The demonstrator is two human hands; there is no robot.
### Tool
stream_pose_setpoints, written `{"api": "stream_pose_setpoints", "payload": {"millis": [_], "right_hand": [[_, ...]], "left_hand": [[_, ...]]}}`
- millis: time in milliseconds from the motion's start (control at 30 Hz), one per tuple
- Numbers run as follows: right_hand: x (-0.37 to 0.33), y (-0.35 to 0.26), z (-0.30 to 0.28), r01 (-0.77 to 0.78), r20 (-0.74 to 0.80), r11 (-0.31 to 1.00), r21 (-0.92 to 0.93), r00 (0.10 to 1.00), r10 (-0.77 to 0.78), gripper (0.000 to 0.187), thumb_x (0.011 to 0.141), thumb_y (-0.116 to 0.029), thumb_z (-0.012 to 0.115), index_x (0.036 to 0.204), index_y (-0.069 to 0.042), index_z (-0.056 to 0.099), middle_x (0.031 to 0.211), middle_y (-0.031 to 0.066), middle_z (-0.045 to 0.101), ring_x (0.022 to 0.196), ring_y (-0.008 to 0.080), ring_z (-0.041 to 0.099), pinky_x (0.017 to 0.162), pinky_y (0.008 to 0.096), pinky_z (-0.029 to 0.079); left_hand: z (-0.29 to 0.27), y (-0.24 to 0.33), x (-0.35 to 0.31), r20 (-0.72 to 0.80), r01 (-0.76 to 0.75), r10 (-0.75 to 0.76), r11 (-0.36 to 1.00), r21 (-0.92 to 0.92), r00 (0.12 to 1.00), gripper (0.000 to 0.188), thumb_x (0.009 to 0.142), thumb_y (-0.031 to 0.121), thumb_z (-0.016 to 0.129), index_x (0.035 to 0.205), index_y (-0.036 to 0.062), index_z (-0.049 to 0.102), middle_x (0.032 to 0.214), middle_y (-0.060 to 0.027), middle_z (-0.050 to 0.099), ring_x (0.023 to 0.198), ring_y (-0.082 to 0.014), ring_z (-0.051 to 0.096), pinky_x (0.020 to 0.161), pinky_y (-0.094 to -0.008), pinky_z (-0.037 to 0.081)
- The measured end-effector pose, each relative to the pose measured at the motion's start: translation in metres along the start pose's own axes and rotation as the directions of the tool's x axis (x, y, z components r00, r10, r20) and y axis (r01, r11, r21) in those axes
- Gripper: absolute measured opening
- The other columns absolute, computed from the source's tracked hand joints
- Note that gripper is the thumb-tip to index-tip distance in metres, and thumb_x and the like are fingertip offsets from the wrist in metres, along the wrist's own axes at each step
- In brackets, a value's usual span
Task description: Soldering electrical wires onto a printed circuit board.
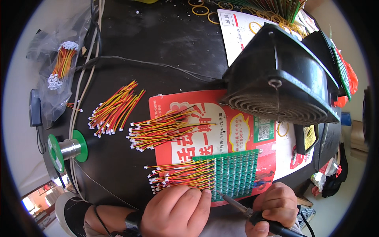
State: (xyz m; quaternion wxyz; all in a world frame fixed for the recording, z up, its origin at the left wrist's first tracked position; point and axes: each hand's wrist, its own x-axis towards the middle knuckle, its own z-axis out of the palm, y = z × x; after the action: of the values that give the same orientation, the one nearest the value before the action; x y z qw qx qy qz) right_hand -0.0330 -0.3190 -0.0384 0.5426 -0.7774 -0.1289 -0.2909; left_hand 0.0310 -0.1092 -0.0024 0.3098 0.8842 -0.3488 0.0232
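Observation:
My left hand (175,211) is closed in a pinch at the lower left edge of a green circuit board (237,173); what its fingertips hold is hidden. A row of red, yellow and black connector wires (177,173) with white plugs reaches onto the board's left part. In my right hand (276,203) is a soldering iron (241,206), its tip close to the board near my left fingertips. A thin wire runs from the solder spool (71,149) toward my left hand. Two loose wire bundles lie beyond, one (158,132) on a red printed sheet (221,102) and another (116,108) on the table.
A black fan (280,79) stands at the right, beside a soldering iron stand with a yellow sponge (310,138). Pale cables (85,87) cross the left side, near a plastic bag with a tied wire bundle (63,65). Rubber bands (200,10) and stacked green boards (276,8) lie at the back.

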Motion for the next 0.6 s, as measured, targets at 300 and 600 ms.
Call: {"api": "stream_pose_setpoints", "payload": {"millis": [300, 600], "right_hand": [[0.028, -0.009, 0.008, 0.091, 0.051, 0.996, 0.003, 0.995, -0.091, 0.019, 0.087, -0.009, 0.059, 0.083, 0.003, 0.045, 0.056, 0.01, 0.046, 0.043, 0.0199, 0.046, 0.038, 0.0323, 0.036], [0.024, -0.014, 0.01, 0.066, 0.046, 0.996, -0.068, 0.997, -0.063, 0.021, 0.092, -0.015, 0.056, 0.09, 0.004, 0.047, 0.061, 0.0147, 0.049, 0.047, 0.0212, 0.047, 0.043, 0.0349, 0.039]], "left_hand": [[0.004, -0.007, 0.001, -0.152, -0.12, 0.125, 0.992, 0.045, 0.98, 0.015, 0.079, 0.002, 0.069, 0.094, -0.0014, 0.07, 0.091, -0.0115, 0.065, 0.08, -0.0273, 0.065, 0.069, -0.0339, 0.056], [-0.033, -0.059, 0.015, -0.2, 0.234, -0.195, 0.953, 0.191, 0.96, 0.024, 0.073, -0.004, 0.066, 0.097, -0.0036, 0.068, 0.089, -0.0111, 0.059, 0.077, -0.0296, 0.059, 0.068, -0.0382, 0.051]]}}
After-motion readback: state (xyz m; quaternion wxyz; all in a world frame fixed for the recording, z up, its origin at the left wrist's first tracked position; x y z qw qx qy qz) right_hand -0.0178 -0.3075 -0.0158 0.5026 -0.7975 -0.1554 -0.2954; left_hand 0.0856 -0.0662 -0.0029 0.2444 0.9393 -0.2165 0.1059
